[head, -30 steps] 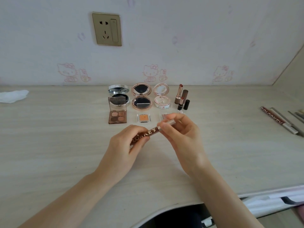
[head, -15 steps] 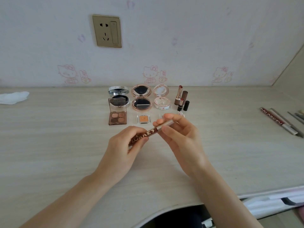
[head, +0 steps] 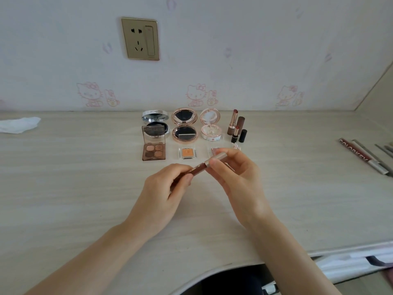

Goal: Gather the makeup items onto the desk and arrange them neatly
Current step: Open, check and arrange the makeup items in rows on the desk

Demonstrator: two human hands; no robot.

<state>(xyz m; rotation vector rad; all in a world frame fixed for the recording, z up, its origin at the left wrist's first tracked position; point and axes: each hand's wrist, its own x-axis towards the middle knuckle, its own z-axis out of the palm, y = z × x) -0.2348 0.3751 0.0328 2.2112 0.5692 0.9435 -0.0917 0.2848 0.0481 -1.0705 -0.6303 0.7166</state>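
desk [head: 74, 188]: pale wood-grain laminate, matt, smooth. wall [head: 255, 50]: matt wallpaper, faint pink cartoon print. socket plate [head: 140, 38]: brushed gold, satin sheen. pencil [head: 204, 166]: glossy brown barrel, satin metallic champagne cap. silver compact [head: 155, 116]: polished chrome-like rim, mirror inside. rose-gold compact [head: 184, 126]: shiny metallic finish. eyeshadow palette [head: 154, 146]: clear brown-tinted plastic lid, powdery matt pans. orange pan [head: 188, 153]: clear plastic case. lipsticks [head: 235, 126]: glossy gold and black tubes, matt brown cap. tissue [head: 18, 124]: crumpled white, soft, paper-like.
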